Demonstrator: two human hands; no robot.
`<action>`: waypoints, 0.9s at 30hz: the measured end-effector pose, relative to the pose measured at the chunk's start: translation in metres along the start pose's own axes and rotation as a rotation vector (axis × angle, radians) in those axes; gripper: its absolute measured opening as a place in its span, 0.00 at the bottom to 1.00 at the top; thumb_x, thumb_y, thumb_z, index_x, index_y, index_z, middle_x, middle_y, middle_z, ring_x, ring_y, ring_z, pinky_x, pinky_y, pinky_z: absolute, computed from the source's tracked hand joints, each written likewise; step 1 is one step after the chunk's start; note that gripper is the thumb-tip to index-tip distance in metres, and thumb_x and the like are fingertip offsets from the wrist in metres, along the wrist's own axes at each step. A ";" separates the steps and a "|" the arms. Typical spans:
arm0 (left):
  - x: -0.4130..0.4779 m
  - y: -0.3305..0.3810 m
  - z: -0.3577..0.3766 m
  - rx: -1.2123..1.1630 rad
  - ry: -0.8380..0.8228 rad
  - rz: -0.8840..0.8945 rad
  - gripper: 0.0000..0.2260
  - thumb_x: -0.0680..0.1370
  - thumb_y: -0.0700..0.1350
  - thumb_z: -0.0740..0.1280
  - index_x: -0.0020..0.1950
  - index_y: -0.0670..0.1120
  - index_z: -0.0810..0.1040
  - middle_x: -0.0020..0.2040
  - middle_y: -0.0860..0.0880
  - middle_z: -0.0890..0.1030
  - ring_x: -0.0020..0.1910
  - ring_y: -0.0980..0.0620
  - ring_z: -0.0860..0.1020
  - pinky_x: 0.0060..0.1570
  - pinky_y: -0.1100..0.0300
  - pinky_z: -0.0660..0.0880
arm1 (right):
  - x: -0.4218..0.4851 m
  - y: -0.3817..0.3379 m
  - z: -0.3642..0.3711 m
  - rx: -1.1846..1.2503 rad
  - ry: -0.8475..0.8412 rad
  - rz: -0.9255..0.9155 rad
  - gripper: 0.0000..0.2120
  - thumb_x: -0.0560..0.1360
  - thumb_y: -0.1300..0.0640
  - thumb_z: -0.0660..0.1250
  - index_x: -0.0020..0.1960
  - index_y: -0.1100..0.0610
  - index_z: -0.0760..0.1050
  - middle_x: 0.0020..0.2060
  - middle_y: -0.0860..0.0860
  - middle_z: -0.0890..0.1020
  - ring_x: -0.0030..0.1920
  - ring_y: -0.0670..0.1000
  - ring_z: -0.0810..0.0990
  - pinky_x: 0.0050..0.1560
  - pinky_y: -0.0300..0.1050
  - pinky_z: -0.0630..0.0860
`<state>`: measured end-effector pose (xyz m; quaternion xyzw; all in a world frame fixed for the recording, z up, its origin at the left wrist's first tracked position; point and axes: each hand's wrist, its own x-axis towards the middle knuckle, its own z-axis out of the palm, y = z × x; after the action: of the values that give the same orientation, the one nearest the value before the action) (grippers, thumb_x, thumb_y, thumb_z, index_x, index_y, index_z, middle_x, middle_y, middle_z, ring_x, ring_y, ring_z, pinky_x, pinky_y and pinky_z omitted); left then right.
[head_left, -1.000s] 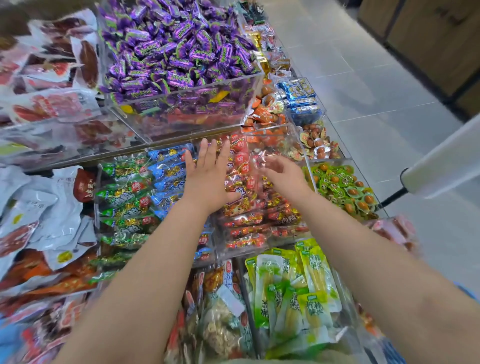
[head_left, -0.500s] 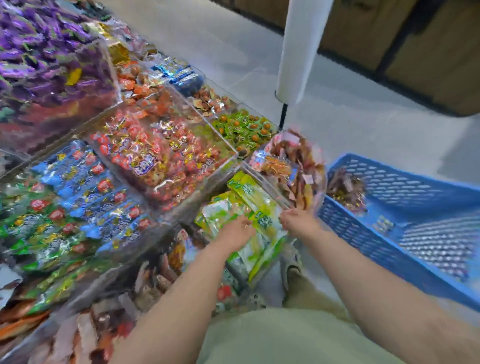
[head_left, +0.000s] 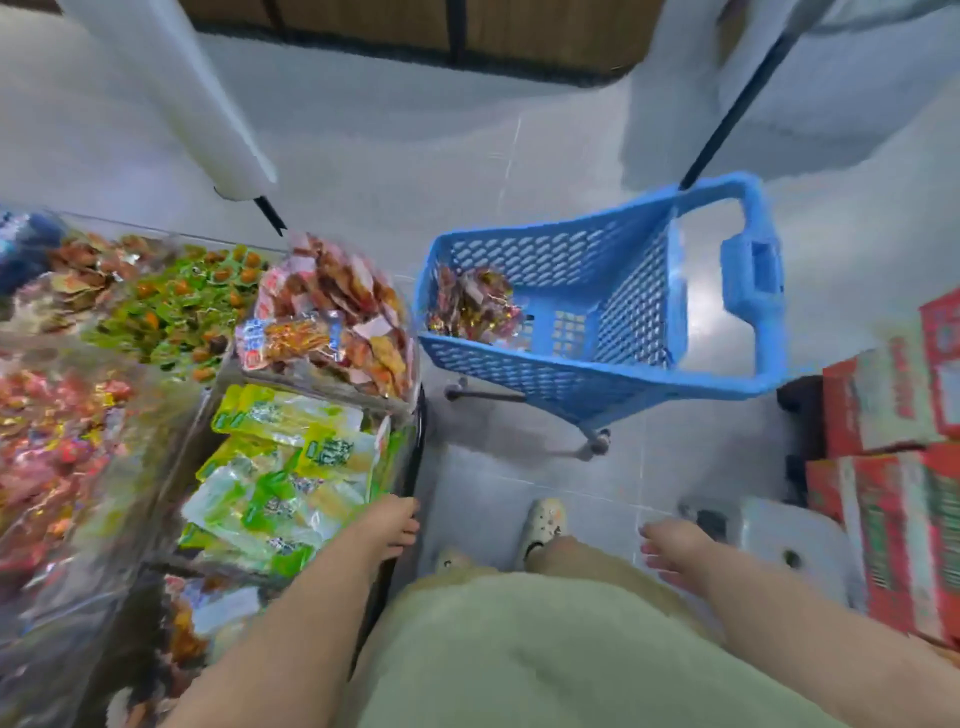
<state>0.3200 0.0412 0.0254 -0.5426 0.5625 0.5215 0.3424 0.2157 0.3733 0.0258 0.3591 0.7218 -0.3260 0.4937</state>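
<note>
left hand (head_left: 387, 530): low at the near right corner of the snack display, fingers loosely bent and pointing right, nothing in them; blur hides whether they touch the dark display edge (head_left: 415, 452).
right hand (head_left: 670, 551): well apart from the left, over the grey floor (head_left: 467, 171), fingers relaxed and slightly curled, empty.
green-and-yellow packets (head_left: 291, 467): piled flat in the nearest clear compartment, just beside the left hand and to its left; neither hand holds one.
red-and-orange packets (head_left: 337, 317): heaped in the compartment behind the green-and-yellow ones, at the display's far right corner.
green-and-orange sweets (head_left: 176, 306): in the compartment left of that heap.
red wrapped sweets (head_left: 57, 431): in a clear compartment at far left, blurred.
blue basket trolley (head_left: 587, 384): on wheels on the floor, just right of the display, ahead of both hands.
bagged snacks (head_left: 472, 304): lying in the trolley's left corner.
white roll (head_left: 171, 88): slanting above the display on a dark rod.
red cartons (head_left: 893, 395): stacked at the right edge.
shoe (head_left: 540, 525): light-coloured, on the floor between the two hands.
</note>
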 end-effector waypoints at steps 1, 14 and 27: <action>0.000 0.010 0.007 0.023 -0.004 0.002 0.05 0.81 0.46 0.58 0.48 0.46 0.71 0.41 0.47 0.75 0.34 0.52 0.71 0.37 0.61 0.64 | 0.003 -0.001 -0.007 0.016 0.001 0.001 0.08 0.78 0.59 0.61 0.41 0.57 0.69 0.35 0.54 0.73 0.33 0.50 0.70 0.35 0.42 0.64; 0.004 0.124 0.068 0.125 0.032 0.212 0.07 0.80 0.43 0.60 0.44 0.45 0.73 0.38 0.45 0.75 0.32 0.51 0.71 0.30 0.61 0.66 | 0.004 -0.125 -0.045 0.167 -0.093 -0.151 0.03 0.78 0.58 0.60 0.45 0.56 0.70 0.38 0.51 0.75 0.36 0.48 0.73 0.45 0.43 0.71; 0.078 0.312 0.026 0.260 -0.048 0.145 0.04 0.81 0.45 0.59 0.50 0.46 0.71 0.45 0.46 0.77 0.39 0.51 0.76 0.39 0.59 0.72 | 0.037 -0.275 -0.030 0.421 -0.094 -0.068 0.13 0.80 0.57 0.59 0.62 0.59 0.69 0.48 0.55 0.78 0.47 0.52 0.76 0.47 0.44 0.73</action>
<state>-0.0003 0.0047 0.0128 -0.4390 0.6547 0.4805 0.3845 -0.0393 0.2600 0.0317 0.4144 0.6255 -0.5025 0.4296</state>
